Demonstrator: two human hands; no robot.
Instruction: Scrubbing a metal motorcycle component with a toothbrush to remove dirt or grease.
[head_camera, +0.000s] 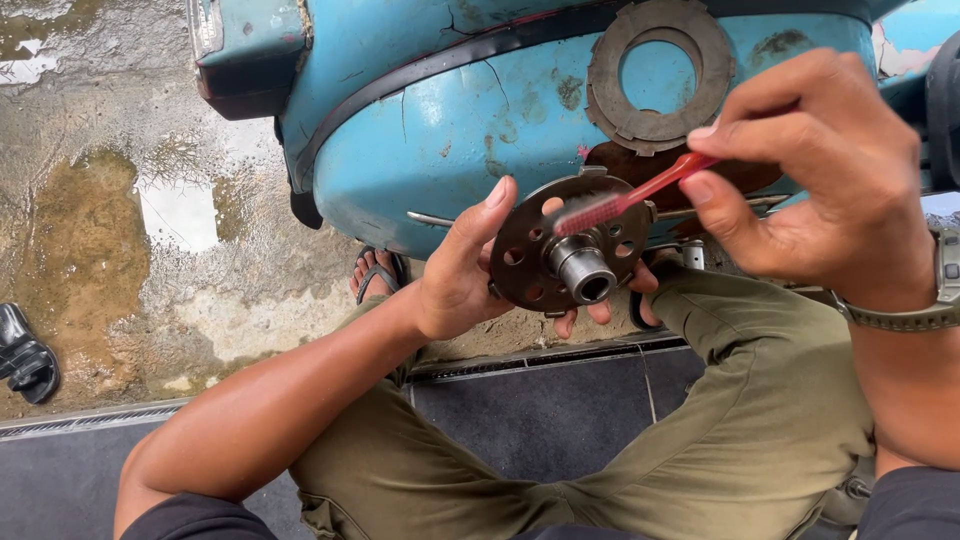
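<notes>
My left hand grips a round, rusty metal hub plate with several holes and a shiny central sleeve facing me. My right hand pinches a red toothbrush between thumb and fingers. The bristle end of the brush lies on the upper face of the plate, just above the sleeve. Both hands are held in front of my knees, over my olive-green trousers.
A worn blue scooter body stands close in front. A flat, ring-shaped friction disc rests on it. Wet concrete with puddles lies to the left, with a black sandal at the edge. My foot in a sandal shows below the scooter.
</notes>
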